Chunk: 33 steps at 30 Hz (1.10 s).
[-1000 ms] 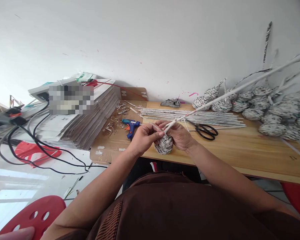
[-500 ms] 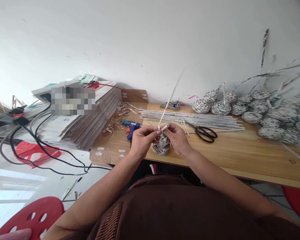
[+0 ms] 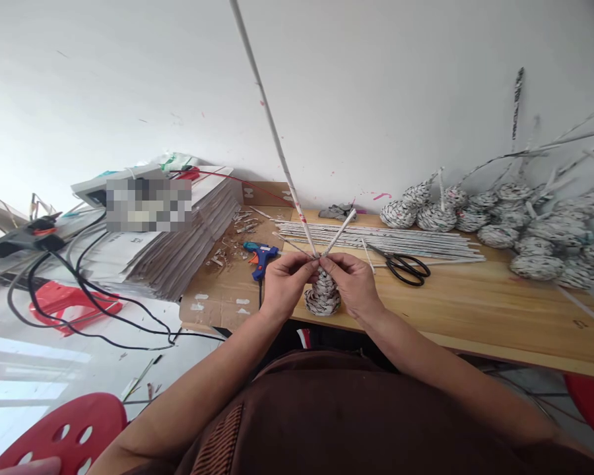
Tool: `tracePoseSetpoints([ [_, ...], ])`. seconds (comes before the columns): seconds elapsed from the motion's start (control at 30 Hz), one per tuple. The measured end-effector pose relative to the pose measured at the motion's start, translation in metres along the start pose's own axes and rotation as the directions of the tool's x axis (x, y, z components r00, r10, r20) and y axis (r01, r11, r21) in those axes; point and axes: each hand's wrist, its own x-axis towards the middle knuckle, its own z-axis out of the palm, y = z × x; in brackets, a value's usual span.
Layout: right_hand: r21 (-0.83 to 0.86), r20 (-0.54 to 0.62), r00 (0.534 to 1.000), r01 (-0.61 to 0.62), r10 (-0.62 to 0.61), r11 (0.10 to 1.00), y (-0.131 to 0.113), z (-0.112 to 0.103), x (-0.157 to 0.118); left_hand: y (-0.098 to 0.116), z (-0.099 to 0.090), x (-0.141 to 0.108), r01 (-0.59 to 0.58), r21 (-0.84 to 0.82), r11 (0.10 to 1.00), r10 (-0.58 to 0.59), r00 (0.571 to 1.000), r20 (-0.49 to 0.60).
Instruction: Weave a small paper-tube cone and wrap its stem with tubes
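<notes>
A woven newspaper gourd shape (image 3: 323, 300) stands at the front edge of the wooden table (image 3: 455, 303). Both hands pinch at its narrow top, fingertips almost meeting. My left hand (image 3: 288, 277) is closed on the base of the paper strips at the left side. My right hand (image 3: 351, 280) is closed on them at the right side. One long white paper tube (image 3: 277, 135) rises from between the fingers and leans up left. A shorter tube (image 3: 340, 231) points up right. The exact grip points are hidden by the fingers.
Behind the hands lie many paper tubes (image 3: 400, 237) and black scissors (image 3: 406, 267). A blue glue gun (image 3: 263, 257) rests on cardboard (image 3: 228, 290) at left, near a tall paper stack (image 3: 188, 237) and black cables. Several woven shapes (image 3: 537, 260) crowd the right. Red stools (image 3: 69, 429) stand below.
The long tube has swung from leaning right to leaning left and reaches higher. The short tube now points up right above the right fingers. Both hands stay at the top of the woven shape.
</notes>
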Motion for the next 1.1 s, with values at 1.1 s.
tracePoseSetpoints([
  [1.1, -0.321, 0.212, 0.972, 0.163, -0.097, 0.933, -0.021, -0.01, 0.007, 0.006, 0.0, 0.012, 0.213, -0.103, 0.971, -0.206, 0.975, 0.079],
])
